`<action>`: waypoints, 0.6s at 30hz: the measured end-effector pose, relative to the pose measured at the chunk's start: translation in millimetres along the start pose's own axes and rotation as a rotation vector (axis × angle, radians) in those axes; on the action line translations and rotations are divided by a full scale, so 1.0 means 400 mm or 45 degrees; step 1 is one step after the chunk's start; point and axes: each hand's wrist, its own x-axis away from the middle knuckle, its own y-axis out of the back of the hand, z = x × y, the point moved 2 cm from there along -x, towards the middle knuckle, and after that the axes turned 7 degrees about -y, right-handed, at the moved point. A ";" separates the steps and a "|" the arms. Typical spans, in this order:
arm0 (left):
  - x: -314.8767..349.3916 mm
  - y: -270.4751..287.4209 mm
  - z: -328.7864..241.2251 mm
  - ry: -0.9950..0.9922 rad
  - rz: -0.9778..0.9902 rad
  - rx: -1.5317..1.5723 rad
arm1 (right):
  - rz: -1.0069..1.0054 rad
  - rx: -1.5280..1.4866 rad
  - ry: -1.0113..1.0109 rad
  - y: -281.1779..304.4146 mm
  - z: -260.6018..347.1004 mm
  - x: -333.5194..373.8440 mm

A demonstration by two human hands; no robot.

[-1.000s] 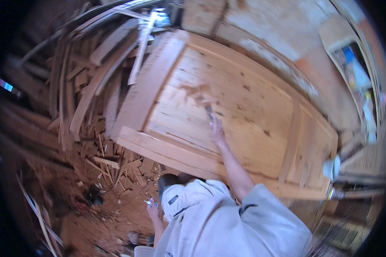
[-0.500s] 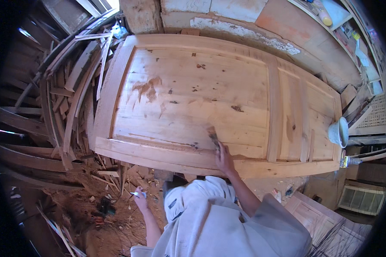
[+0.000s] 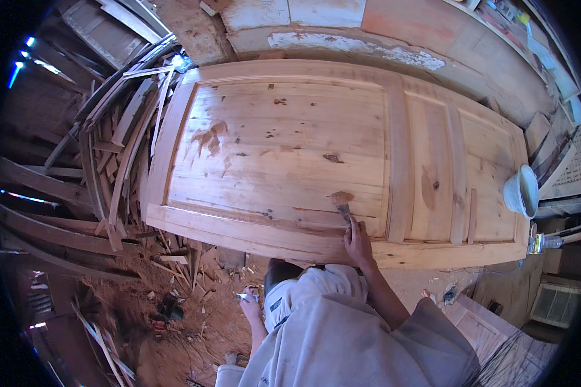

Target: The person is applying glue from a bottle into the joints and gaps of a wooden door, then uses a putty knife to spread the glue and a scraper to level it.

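Note:
In front of me lies a large panelled wooden door [image 3: 290,145], with a glossy wet look across much of its biggest panel and a few brown smears. My right hand [image 3: 357,244] grips a paintbrush [image 3: 343,205] by its handle, the bristles on the big panel near its lower right corner. Low at my left side, off the door, my left hand [image 3: 250,306] is closed around a small white and blue object [image 3: 246,297], too small to name. A light-coloured bucket [image 3: 521,192] stands at the door's right end.
Scrap wood strips [image 3: 126,148] are heaped along the left. Behind the door runs a wall [image 3: 329,42] with peeling paint. A clear bottle [image 3: 546,242] is below the bucket, and another panelled wooden piece [image 3: 474,322] lies at lower right. Sawdust and chips cover the floor [image 3: 181,335].
The brush in my right hand has shifted right relative to the big panel. My left hand has come closer to my leg, still holding the small object. The whole view has turned slightly.

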 end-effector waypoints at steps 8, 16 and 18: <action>-0.003 0.030 0.001 -0.020 -0.063 0.088 | 0.066 0.018 0.004 0.019 0.015 0.021; -0.074 -0.025 -0.017 -0.135 -0.005 0.135 | -0.024 0.135 -0.138 0.088 0.009 0.042; -0.110 -0.018 -0.025 -0.155 -0.006 0.095 | 0.053 0.147 -0.151 0.112 0.015 0.046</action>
